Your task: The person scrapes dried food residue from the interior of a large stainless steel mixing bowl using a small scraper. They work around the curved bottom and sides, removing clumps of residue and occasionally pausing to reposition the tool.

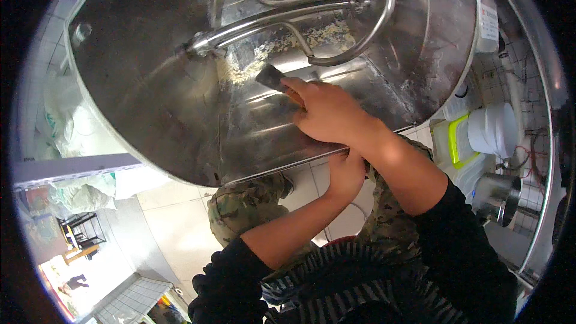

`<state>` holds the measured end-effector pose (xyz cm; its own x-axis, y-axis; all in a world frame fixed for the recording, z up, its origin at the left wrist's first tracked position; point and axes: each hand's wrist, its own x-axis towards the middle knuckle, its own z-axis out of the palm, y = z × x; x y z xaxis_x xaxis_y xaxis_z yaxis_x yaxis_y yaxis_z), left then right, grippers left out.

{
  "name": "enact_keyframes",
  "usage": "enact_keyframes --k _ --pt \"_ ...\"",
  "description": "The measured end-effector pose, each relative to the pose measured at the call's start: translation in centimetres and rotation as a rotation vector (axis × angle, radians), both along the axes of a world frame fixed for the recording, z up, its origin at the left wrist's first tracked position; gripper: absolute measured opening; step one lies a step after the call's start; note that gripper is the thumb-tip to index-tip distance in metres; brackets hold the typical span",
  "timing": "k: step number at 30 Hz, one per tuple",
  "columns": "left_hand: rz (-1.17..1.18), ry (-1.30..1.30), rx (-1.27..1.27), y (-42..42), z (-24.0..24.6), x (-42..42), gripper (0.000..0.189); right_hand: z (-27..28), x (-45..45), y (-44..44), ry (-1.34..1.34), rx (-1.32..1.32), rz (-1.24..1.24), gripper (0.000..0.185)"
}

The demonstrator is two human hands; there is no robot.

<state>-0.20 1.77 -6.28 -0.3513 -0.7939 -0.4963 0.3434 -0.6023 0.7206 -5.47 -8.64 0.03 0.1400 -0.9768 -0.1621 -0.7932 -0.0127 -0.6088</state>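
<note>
My right hand (330, 110) reaches over the near rim of a steel dough mixer bowl (175, 130) and grips a scraper. The flat dark blade of the scraper (270, 77) points up and left, close to pale dough crumbs (243, 69) on the bowl's floor. A bent steel tube agitator (270, 18) spans the bowl just beyond the blade. Lower down, my left hand (344, 177) is at the outside of the near rim, partly behind my right forearm. Its fingers are mostly hidden, so whether it holds the rim does not show.
White tubs (490, 130), a bin with a lime-green edge (458, 141) and a steel pot (497, 198) stand at right. Plastic bags (85, 130) lie around a pale shelf edge (81, 167) at left. My knees are close below the bowl, over a tiled floor (175, 222).
</note>
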Motion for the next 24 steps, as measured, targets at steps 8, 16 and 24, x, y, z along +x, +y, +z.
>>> enact_keyframes --k 8,16,24 --pt "-0.041 -0.06 0.096 -0.4 1.2 0.1 0.035 0.0 0.6 -3.5 0.163 -0.039 -0.001 0.035" --pt "0.028 0.013 -0.031 -0.4 -0.1 -0.4 0.032 -0.2 1.4 -5.7 0.253 0.028 0.025 0.036" --pt "-0.017 -0.044 0.014 -0.3 0.2 -0.2 0.031 -0.9 1.2 -6.1 0.149 -0.044 0.044 0.049"
